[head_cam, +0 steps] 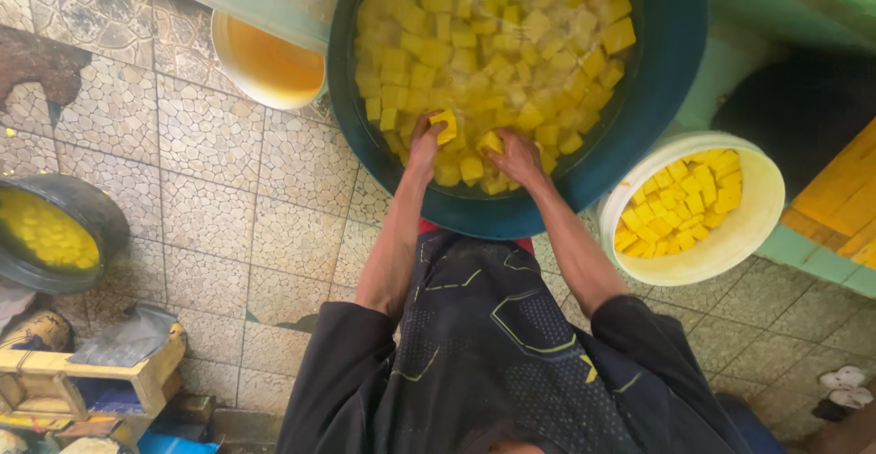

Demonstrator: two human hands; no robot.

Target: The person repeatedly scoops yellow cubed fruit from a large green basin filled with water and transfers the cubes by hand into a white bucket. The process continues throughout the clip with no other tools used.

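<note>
Yellow cubes are being gathered from the large dark tub of cloudy liquid; the left hand is closed on one yellow cube, the right hand pinches another cube; the pieces look wet, blocky, evenly cut; a steady lift clear of the rim seems called for next; a white bucket part-filled with cubes stands just beside

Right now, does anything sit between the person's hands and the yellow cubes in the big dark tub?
Nothing visible does. The left hand already grips a yellow cube, and the right hand touches another yellow cube in the cloudy water of the large dark round tub.
</note>
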